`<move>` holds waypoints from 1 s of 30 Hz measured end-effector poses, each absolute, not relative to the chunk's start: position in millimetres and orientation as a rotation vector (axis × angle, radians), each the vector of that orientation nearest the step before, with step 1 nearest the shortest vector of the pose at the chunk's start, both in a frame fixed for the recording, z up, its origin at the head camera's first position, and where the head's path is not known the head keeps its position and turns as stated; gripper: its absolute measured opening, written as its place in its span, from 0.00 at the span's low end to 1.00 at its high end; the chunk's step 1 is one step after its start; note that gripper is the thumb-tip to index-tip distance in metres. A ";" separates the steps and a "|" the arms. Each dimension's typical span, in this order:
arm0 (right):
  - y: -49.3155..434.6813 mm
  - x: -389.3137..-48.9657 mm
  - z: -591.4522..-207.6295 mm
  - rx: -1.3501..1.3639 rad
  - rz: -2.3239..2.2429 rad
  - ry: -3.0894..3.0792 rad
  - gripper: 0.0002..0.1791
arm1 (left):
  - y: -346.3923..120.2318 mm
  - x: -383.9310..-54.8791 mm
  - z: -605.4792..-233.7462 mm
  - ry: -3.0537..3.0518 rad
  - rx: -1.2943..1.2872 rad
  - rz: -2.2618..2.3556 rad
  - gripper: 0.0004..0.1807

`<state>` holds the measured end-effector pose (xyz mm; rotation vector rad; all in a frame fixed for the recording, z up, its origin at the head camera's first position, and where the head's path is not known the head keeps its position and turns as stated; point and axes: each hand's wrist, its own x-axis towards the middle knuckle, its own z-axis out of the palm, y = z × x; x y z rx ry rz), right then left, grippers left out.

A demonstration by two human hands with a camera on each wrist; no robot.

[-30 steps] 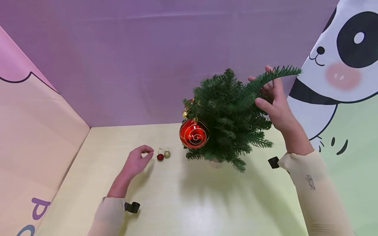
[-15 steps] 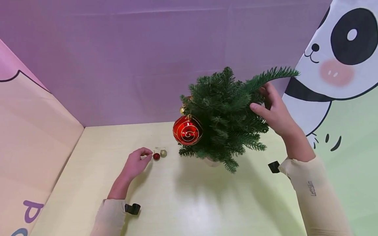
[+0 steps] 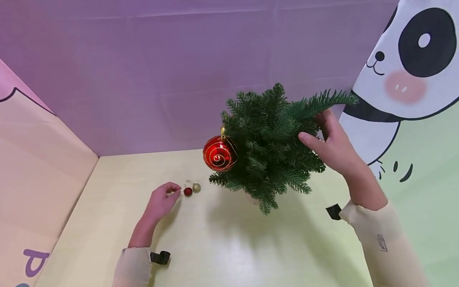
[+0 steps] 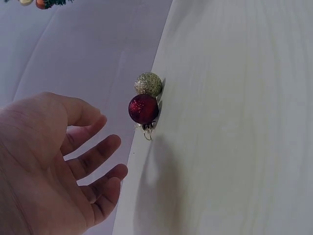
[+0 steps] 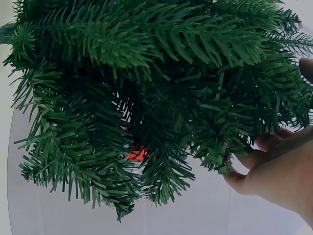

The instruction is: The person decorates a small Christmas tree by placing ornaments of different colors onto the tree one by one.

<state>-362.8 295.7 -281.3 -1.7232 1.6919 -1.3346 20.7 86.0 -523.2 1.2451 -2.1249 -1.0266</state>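
Tree [image 3: 265, 155] could tip if the right hand [image 3: 336, 149], its hold unclear, pushes; the left hand [image 3: 161, 204], fingers loosely bent, empty, could nudge the small red ball [image 3: 188, 192] away

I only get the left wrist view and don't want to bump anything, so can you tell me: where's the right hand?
Observer: The right hand is touching the tree on its right side.
Operator: Ooh! Is there anything fancy hanging on the left side of it?
Observer: Yes, a big red ball with a gold swirl.
Operator: Cool! And what's over past the right hand?
Observer: A panda picture, with a pink cheek.
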 end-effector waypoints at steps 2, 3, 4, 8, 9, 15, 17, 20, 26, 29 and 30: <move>295.2 -363.1 -280.4 -1.718 -1.320 1.693 0.43 | 89.6 23.5 -522.8 -2.111 1.262 -1.019 0.13; 295.3 -363.4 -280.1 -1.720 -1.313 1.691 0.43 | 91.3 24.7 -522.7 -2.100 1.274 -1.019 0.13; 295.6 -363.5 -279.7 -1.718 -1.303 1.693 0.43 | 93.1 25.8 -522.5 -2.092 1.283 -1.018 0.12; 298.2 -364.6 -279.8 -1.713 -1.268 1.713 0.42 | 101.4 28.8 -521.5 -2.068 1.313 -1.026 0.13; 299.0 -364.9 -280.1 -1.711 -1.258 1.718 0.42 | 103.2 29.4 -521.5 -2.060 1.323 -1.025 0.13; 297.1 -365.9 -283.0 -1.773 -1.289 1.667 0.39 | 112.5 34.2 -522.3 -2.021 1.364 -0.996 0.13; 295.6 -368.6 -284.5 -1.804 -1.300 1.631 0.39 | 118.3 34.4 -523.6 -1.997 1.375 -1.004 0.13; 294.4 -372.2 -286.2 -1.828 -1.286 1.596 0.39 | 128.1 34.4 -526.3 -1.956 1.400 -1.026 0.14; 294.2 -380.5 -287.4 -1.860 -1.205 1.568 0.38 | 148.6 33.1 -527.7 -1.894 1.467 -1.020 0.16; 294.6 -386.0 -287.5 -1.887 -1.156 1.562 0.40 | 159.0 31.6 -526.3 -1.864 1.496 -1.009 0.16; 294.8 -387.7 -287.5 -1.896 -1.138 1.555 0.41 | 162.2 31.1 -526.5 -1.854 1.505 -1.006 0.16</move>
